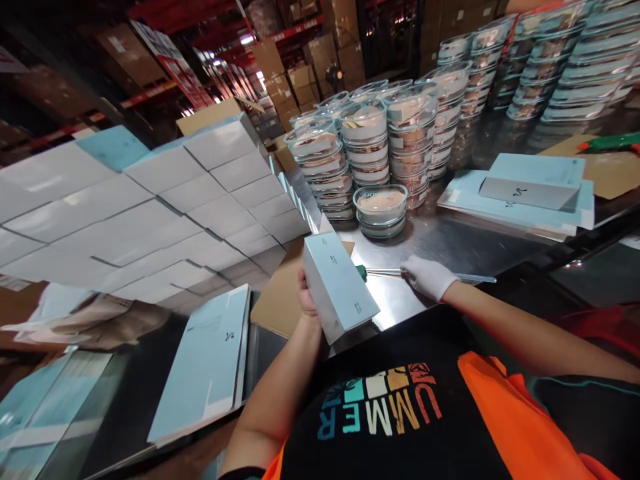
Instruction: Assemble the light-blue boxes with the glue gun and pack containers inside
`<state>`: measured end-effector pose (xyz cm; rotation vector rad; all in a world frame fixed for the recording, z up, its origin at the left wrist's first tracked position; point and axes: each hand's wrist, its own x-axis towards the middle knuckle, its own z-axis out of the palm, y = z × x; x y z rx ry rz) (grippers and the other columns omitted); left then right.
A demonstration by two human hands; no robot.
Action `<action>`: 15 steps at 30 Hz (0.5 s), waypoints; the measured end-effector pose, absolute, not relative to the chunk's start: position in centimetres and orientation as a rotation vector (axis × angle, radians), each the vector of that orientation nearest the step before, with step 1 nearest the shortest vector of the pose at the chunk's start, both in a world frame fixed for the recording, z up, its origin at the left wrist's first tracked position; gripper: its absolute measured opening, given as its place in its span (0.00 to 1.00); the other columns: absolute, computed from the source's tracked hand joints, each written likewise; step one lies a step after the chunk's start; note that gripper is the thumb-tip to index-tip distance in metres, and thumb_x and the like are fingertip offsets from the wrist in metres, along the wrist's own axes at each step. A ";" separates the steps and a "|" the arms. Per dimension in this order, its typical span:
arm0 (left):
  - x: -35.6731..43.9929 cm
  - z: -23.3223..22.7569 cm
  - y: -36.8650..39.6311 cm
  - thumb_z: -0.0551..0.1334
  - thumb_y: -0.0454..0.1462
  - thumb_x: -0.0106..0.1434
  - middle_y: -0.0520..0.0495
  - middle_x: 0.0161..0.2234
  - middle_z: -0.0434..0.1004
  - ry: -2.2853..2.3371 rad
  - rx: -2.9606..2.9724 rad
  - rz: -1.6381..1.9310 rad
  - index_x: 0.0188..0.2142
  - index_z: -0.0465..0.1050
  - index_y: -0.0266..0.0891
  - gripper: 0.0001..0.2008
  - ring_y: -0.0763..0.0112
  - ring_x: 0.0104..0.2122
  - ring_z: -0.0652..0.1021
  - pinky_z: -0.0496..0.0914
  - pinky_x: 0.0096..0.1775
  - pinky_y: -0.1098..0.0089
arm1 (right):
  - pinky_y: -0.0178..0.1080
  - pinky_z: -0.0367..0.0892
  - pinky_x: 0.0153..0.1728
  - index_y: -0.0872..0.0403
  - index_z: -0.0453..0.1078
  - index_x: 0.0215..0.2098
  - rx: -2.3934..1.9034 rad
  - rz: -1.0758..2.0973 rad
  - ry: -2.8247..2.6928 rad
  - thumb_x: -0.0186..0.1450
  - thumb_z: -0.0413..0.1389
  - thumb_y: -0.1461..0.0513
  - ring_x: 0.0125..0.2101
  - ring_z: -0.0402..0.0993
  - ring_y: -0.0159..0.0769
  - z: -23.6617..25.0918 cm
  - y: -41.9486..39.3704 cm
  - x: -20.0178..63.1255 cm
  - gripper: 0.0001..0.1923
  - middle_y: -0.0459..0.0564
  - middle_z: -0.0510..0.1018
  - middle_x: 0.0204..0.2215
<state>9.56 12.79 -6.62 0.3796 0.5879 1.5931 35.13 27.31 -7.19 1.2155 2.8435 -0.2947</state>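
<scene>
The box (339,285) covers most of the left hand (306,298); only some fingers show behind its edge. The right hand (427,276) in a white glove hides the middle of the tool (383,272). The print on the box is too small to read. The stacked boxes (125,213) are cut off by the left edge and blurred there.
</scene>
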 end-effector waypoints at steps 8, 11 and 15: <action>9.3 -7.7 13.4 0.59 0.63 0.70 0.39 0.49 0.88 0.735 0.233 1.665 0.56 0.80 0.38 0.34 0.42 0.58 0.82 0.73 0.61 0.44 | 0.41 0.61 0.43 0.57 0.83 0.50 1.077 -0.275 3.021 0.76 0.53 0.61 0.46 0.75 0.48 -8.5 30.6 35.1 0.16 0.64 0.82 0.47; 9.1 -7.9 13.7 0.54 0.62 0.73 0.40 0.48 0.88 0.754 0.213 1.649 0.58 0.80 0.37 0.35 0.45 0.54 0.84 0.74 0.61 0.45 | 0.41 0.59 0.43 0.57 0.84 0.46 0.979 -0.283 3.078 0.73 0.55 0.64 0.46 0.73 0.48 -8.7 33.4 33.1 0.15 0.64 0.81 0.46; 8.5 -9.1 14.0 0.56 0.62 0.72 0.40 0.48 0.89 0.795 0.195 1.610 0.56 0.81 0.36 0.34 0.46 0.53 0.85 0.73 0.63 0.45 | 0.41 0.61 0.43 0.59 0.84 0.38 0.824 -0.323 3.135 0.70 0.57 0.66 0.44 0.74 0.45 -9.1 34.5 30.4 0.11 0.61 0.82 0.43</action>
